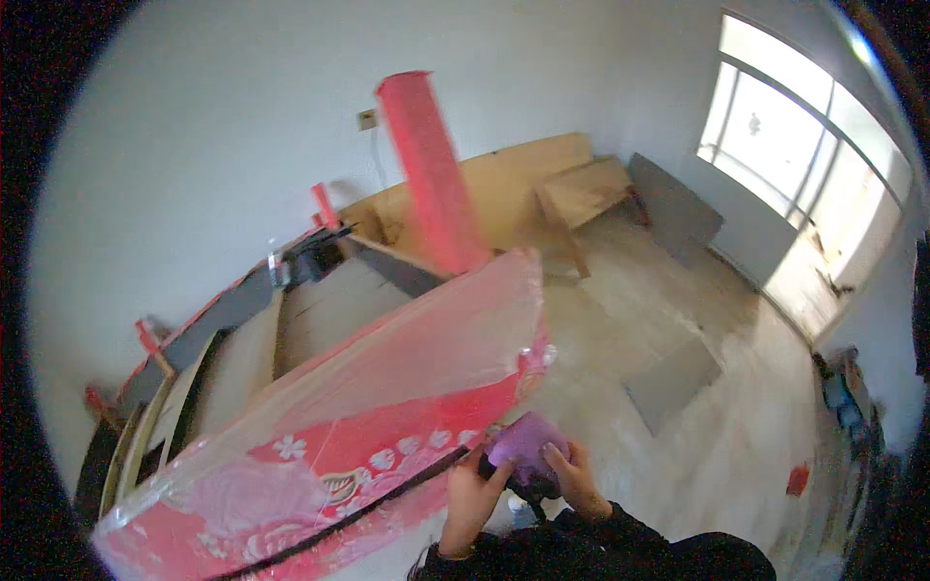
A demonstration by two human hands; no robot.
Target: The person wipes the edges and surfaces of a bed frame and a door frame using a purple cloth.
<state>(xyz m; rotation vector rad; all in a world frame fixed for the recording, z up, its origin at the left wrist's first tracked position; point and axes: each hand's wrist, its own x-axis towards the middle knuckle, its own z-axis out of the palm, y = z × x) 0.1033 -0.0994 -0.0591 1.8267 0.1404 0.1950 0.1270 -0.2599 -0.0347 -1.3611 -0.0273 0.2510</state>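
Observation:
Both hands grip a crumpled purple cloth (528, 443) with a dark lower part, held low in front of my body. My left hand (473, 496) closes on its left side, thumb toward the front. On its right side, the fingers of my right hand (575, 474) are bent around the edge. Just left of my hands lies a large pink flowered slab (320, 484), mattress-like, wrapped in clear plastic. A black strip runs along its near side. Its corner is close to the cloth; whether they touch I cannot tell.
A bed-like frame (232, 378) with slats stands behind the slab. A tall red-wrapped post (426, 165) rises above it. Wooden boards (581, 194) lean at the far wall, a grey panel (675, 208) beside them. A flat sheet (675, 384) lies on the floor; a doorway is right.

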